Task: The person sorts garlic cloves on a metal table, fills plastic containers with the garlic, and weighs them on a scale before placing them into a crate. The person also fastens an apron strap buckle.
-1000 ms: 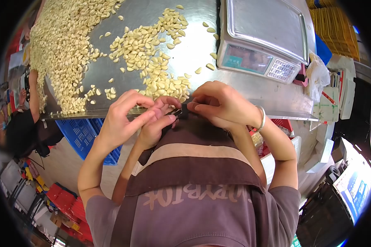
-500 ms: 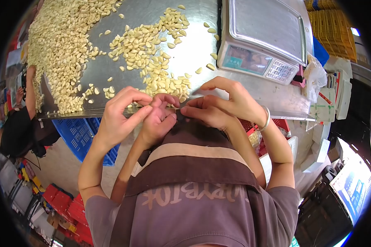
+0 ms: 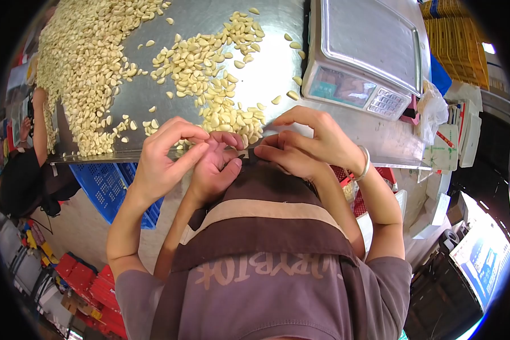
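The left hand (image 3: 167, 161) is partly open over the table's near edge, its thumb and forefinger bent towards each other with a gap between them; whether they hold anything, I can't tell. The right hand (image 3: 326, 139), with a bangle (image 3: 365, 163) at its wrist, is loosely curled, its grip unclear. A second pair of bare hands (image 3: 212, 173) shows between them (whose, the view doesn't settle), near a small dark thing (image 3: 252, 154).

Peeled garlic cloves (image 3: 226, 116) lie on the metal table (image 3: 153, 73), just beyond the hands, with a bigger pile (image 3: 90, 73) to the left. A scale (image 3: 340, 85) stands at the right. Below the table are a blue crate (image 3: 105, 187) and a red basket (image 3: 386, 174) beside pale pieces too small to identify.
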Demonstrator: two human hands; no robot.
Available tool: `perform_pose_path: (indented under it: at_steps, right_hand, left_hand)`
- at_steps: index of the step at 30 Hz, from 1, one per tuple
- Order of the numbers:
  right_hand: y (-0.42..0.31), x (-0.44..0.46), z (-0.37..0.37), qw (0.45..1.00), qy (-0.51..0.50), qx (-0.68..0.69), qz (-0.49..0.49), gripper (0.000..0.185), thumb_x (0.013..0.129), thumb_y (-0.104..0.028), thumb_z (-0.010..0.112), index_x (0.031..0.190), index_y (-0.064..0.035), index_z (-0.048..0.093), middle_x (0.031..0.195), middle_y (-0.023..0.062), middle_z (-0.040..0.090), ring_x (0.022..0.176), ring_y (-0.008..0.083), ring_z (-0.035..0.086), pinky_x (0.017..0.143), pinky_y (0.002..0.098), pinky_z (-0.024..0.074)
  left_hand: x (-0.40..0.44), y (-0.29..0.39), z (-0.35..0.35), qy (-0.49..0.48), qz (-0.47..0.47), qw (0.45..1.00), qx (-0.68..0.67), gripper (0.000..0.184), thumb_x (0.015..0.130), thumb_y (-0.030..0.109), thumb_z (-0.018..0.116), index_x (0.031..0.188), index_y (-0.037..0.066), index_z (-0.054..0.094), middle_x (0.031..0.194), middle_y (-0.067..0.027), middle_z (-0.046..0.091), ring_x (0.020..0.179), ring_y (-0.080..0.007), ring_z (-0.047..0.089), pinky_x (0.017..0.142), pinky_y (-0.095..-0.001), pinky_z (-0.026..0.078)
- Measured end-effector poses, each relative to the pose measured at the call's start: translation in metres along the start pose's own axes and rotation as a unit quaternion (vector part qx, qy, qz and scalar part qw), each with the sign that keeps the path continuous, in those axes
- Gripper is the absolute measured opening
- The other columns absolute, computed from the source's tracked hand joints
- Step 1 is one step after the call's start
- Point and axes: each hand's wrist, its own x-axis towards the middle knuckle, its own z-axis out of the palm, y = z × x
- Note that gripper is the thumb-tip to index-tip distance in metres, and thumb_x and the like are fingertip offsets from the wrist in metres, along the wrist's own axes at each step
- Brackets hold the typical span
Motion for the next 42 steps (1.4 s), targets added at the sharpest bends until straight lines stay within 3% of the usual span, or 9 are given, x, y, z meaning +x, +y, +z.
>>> perform_pose_path:
  at_steps: [5,8,17,22,26,29,35,40,42]
  right_hand:
    - [-0.009,0.011,0.003,0.992,-0.046,-0.039,-0.108,0.023,0.074,-0.019,0.064,0.087,-0.0005,0.066,0.083,0.0155,0.063,0.080,0.0325,0.061,0.071,0.0368,0.0487]
    - [-0.030,0.019,0.011,0.978,-0.173,-0.102,-0.054,0.029,0.070,-0.019,0.066,0.093,-0.0008,0.066,0.092,0.0129,0.063,0.088,0.0307,0.059,0.078,0.0381,0.0461]
    - [-0.036,0.023,0.029,0.971,-0.177,-0.130,-0.089,0.028,0.071,-0.025,0.066,0.092,-0.0058,0.065,0.091,0.0098,0.061,0.087,0.0291,0.057,0.079,0.0400,0.0441]
    - [-0.036,0.024,0.040,0.971,-0.182,-0.144,-0.054,0.019,0.076,-0.024,0.063,0.083,-0.0065,0.063,0.081,0.0137,0.058,0.075,0.0331,0.059,0.067,0.0415,0.0473]
    - [-0.033,0.022,0.062,0.956,-0.148,-0.218,-0.133,0.027,0.066,-0.020,0.067,0.086,-0.0068,0.055,0.082,0.0116,0.057,0.080,0.0315,0.059,0.069,0.0416,0.0481]
    - [-0.041,0.020,0.073,0.936,-0.171,-0.279,-0.129,0.033,0.066,-0.021,0.068,0.093,-0.0074,0.057,0.089,0.0099,0.057,0.088,0.0284,0.059,0.076,0.0396,0.0473]
    - [-0.034,0.026,0.088,0.911,-0.185,-0.311,-0.198,0.036,0.065,-0.016,0.064,0.097,-0.0022,0.057,0.089,0.0095,0.059,0.089,0.0257,0.059,0.077,0.0361,0.0457]
    - [-0.032,0.026,0.090,0.914,-0.178,-0.293,-0.216,0.033,0.066,-0.015,0.062,0.097,-0.0020,0.057,0.089,0.0106,0.058,0.089,0.0264,0.060,0.079,0.0358,0.0462]
    - [-0.033,0.026,0.092,0.918,-0.169,-0.287,-0.217,0.026,0.067,-0.015,0.061,0.090,-0.0029,0.056,0.088,0.0110,0.059,0.087,0.0269,0.060,0.078,0.0360,0.0466]
  left_hand:
    - [-0.005,-0.004,-0.001,0.021,-0.007,1.000,-0.007,0.011,0.079,0.000,0.064,0.089,-0.001,0.063,0.083,-0.0092,0.062,0.075,-0.0177,0.060,0.068,-0.0276,0.047]
    - [-0.008,-0.004,-0.002,0.033,-0.013,0.999,-0.008,0.010,0.079,0.000,0.064,0.089,-0.001,0.064,0.082,-0.0086,0.062,0.074,-0.0168,0.059,0.068,-0.0268,0.046]
    - [-0.014,-0.010,-0.010,0.053,-0.031,0.998,-0.012,0.009,0.079,0.001,0.065,0.088,0.000,0.064,0.081,-0.0073,0.062,0.072,-0.0154,0.057,0.068,-0.0258,0.045]
    - [-0.019,-0.011,-0.009,0.045,-0.003,0.999,0.014,0.012,0.075,-0.001,0.066,0.086,0.001,0.063,0.081,-0.0097,0.062,0.073,-0.0200,0.059,0.068,-0.0281,0.046]
    - [-0.023,-0.017,0.010,-0.089,0.123,0.974,0.170,0.029,0.070,0.032,0.075,0.086,0.011,0.063,0.090,-0.0077,0.062,0.085,-0.0263,0.059,0.071,-0.0381,0.047]
    - [-0.031,-0.023,0.030,-0.171,0.109,0.927,0.316,0.041,0.065,0.039,0.074,0.087,0.007,0.060,0.094,-0.0077,0.053,0.093,-0.0234,0.051,0.075,-0.0356,0.041]
    - [-0.051,-0.038,0.058,-0.063,0.149,0.869,0.468,0.009,0.074,0.014,0.054,0.080,0.008,0.059,0.077,-0.0007,0.054,0.077,-0.0151,0.056,0.067,-0.0283,0.040]
    - [-0.061,-0.044,0.058,-0.075,0.164,0.902,0.393,0.006,0.074,0.014,0.053,0.077,0.011,0.057,0.075,-0.0013,0.057,0.076,-0.0157,0.058,0.068,-0.0291,0.039]
    - [-0.065,-0.045,0.057,-0.131,0.068,0.941,0.303,0.011,0.077,0.014,0.053,0.085,0.008,0.054,0.071,-0.0073,0.059,0.073,-0.0203,0.060,0.070,-0.0328,0.040]
